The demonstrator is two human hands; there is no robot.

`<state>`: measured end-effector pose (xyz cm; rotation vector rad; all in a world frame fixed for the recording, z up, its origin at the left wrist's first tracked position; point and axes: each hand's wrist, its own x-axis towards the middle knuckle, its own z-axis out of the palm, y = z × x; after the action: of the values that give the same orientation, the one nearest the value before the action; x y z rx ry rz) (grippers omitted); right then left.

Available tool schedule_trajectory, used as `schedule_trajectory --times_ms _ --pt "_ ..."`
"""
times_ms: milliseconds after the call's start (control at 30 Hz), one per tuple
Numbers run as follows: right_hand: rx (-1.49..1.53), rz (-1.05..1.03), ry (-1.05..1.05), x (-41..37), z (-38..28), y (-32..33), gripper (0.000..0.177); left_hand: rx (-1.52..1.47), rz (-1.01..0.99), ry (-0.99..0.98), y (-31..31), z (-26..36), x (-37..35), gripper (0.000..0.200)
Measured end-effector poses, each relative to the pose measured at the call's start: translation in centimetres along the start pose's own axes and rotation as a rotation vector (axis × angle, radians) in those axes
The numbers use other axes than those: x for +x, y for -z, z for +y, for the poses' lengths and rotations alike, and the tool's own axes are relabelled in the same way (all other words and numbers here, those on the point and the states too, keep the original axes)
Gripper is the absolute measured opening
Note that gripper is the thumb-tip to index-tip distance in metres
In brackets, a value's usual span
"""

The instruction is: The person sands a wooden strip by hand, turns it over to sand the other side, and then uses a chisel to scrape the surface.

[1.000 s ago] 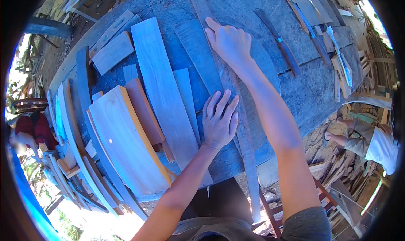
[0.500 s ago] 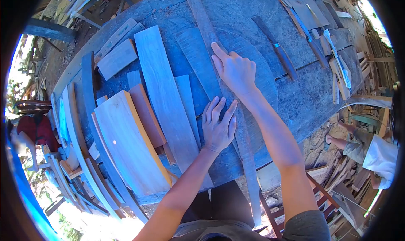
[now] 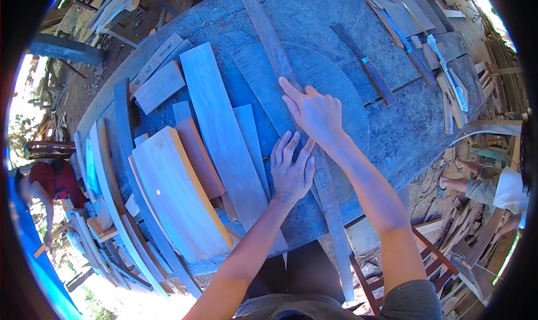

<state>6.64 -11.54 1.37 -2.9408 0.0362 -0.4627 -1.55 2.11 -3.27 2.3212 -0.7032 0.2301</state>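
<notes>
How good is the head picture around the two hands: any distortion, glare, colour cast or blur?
Head view: strong fisheye bends the grey wooden workbench and leaves a black rim; a blue cast tints the pale flat wooden boards; sunlight burns out the ground at lower left; the left hand and right hand on the long narrow wooden strip look sharp, unblurred.

The bench (image 3: 336,17) was grey, weathered wood, rough and matt. On it the lath (image 3: 263,29) was dull grey timber, and the round panel (image 3: 342,85) under it looked coarse. Toward the bench's left, the plank (image 3: 221,124) was pale, smooth wood. The curved board (image 3: 179,202) was planed, with a tan edge. The tool (image 3: 376,80) at the bench's far side had a dark wooden handle and a metal band.
</notes>
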Motion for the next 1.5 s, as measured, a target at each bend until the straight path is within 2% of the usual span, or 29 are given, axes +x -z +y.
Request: schedule_trajectory --times_ms 167,233,300,367,467,600,667,700,767,833,933,1067,1133,1233,1367,1433,1500 --pt "0.057 -0.173 -0.002 -4.9 0.5 3.4 0.041 -0.006 -0.002 0.0 -0.1 -0.2 -0.1 0.031" --pt "0.064 -0.244 -0.004 -4.3 0.4 3.3 0.04 -0.02 0.0 -0.012 -0.1 -0.2 -0.1 0.034" --pt "0.007 -0.079 0.021 -1.2 0.4 1.7 0.039 -0.01 -0.01 -0.005 0.2 0.2 -0.1 0.035" --pt "-0.005 -0.011 -0.021 3.3 0.3 -0.6 0.037 0.013 -0.017 -0.009 0.3 0.1 0.1 0.036" --pt "0.048 0.032 -0.062 5.9 0.2 -2.7 0.037 -0.011 -0.005 -0.007 0.2 0.0 0.0 0.039" --pt "0.008 -0.069 -0.06 -0.7 0.2 1.5 0.038 -0.023 -0.009 -0.006 0.2 -0.1 0.0 0.038" --pt "0.067 -0.214 -0.095 -3.9 0.3 2.7 0.039 -0.026 -0.014 0.009 0.0 -0.2 -0.1 0.039" --pt "0.067 -0.225 -0.089 -3.4 0.4 2.4 0.039 -0.033 -0.006 0.004 -0.1 -0.2 -0.1 0.039" --pt "0.007 -0.106 -0.019 -1.0 0.8 1.5 0.037 -0.04 -0.008 -0.008 0.0 -0.1 -0.2 0.039" --pt "0.014 0.012 -0.038 3.4 0.8 -0.4 0.035 -0.016 -0.005 -0.003 0.1 0.1 0.1 0.039" --pt "0.065 0.027 -0.137 7.8 0.6 -2.8 0.037 -0.02 -0.009 0.017 0.1 0.1 0.0 0.042" --pt "0.008 0.074 -0.092 2.3 0.3 -0.3 0.033 -0.023 -0.011 0.006 0.3 0.2 0.2 0.039" --pt "-0.001 -0.125 -0.135 -0.7 0.0 1.4 0.034 -0.021 -0.022 0.0 0.2 0.1 0.1 0.039" --pt "-0.033 -0.055 -0.057 1.3 0.6 0.2 0.036 -0.025 -0.02 0.008 0.3 0.2 0.2 0.039" --pt "0.007 0.051 -0.08 8.5 0.7 -3.4 0.039 -0.017 -0.008 -0.005 0.1 0.2 0.0 0.039" --pt "0.025 0.057 -0.109 9.3 0.4 -3.5 0.038 -0.029 -0.011 0.001 0.2 0.2 0.1 0.039" --pt "-0.005 0.03 -0.096 6.3 0.3 -1.8 0.037 -0.033 -0.006 -0.003 0.3 0.3 0.3 0.039"
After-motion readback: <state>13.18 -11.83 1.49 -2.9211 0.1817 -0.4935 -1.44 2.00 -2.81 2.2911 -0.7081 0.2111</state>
